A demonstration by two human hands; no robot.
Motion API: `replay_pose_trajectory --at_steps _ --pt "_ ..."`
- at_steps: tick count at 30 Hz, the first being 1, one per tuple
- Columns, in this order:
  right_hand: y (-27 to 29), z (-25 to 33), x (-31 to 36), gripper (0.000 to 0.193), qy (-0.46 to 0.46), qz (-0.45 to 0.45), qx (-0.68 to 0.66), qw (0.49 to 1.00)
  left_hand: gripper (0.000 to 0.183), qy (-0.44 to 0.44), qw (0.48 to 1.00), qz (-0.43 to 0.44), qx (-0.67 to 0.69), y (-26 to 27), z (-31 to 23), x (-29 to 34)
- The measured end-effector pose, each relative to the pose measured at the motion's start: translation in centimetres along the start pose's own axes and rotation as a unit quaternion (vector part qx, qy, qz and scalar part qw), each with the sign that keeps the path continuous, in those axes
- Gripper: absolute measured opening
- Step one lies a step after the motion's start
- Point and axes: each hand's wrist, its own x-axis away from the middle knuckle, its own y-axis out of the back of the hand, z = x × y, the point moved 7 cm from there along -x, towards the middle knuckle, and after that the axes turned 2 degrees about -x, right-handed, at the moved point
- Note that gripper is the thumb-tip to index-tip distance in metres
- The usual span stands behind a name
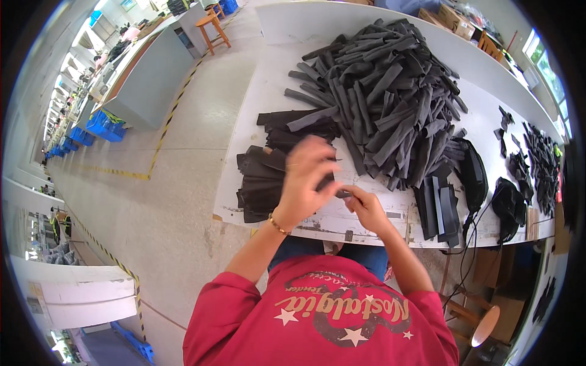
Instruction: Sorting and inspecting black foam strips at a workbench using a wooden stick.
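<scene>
My left hand (307, 177), blurred by motion, is raised over the near edge of the white table, its fingers curved and apart from the thumb. Close beside it, my right hand (366, 210) pinches the end of a small dark fabric piece (343, 194). The left thumb comes close to that piece; contact is unclear. Left of and behind my left hand lie stacked black fabric pieces (259, 183), partly hidden by it. Farther back, a large heap of dark grey rolled fabric pieces (390, 97) covers much of the table.
Flat black strips (437, 207) lie at the right, next to a black pouch-like item (472, 174) and trailing cords. Smaller dark pieces (542, 161) sit farther right. A low white partition (342, 18) borders the table's back. Wooden stools (213, 32) and blue crates (105, 125) stand beyond the aisle.
</scene>
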Motion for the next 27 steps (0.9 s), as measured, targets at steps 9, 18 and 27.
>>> replay_pose_trajectory --at_steps 9,18,27 --pt "-4.8 -1.7 1.4 0.022 0.015 -0.110 -0.029 0.993 0.020 0.400 0.487 -0.272 0.728 -7.6 8.9 8.8" --pt "-5.8 -3.7 6.5 0.013 -0.062 -0.073 0.087 0.992 0.017 0.474 0.564 -0.326 0.593 -5.7 10.6 8.1" --pt "-0.9 -4.8 16.0 0.022 -0.281 0.063 -0.032 0.957 0.018 0.438 0.608 -0.306 0.587 -3.9 10.5 4.8"
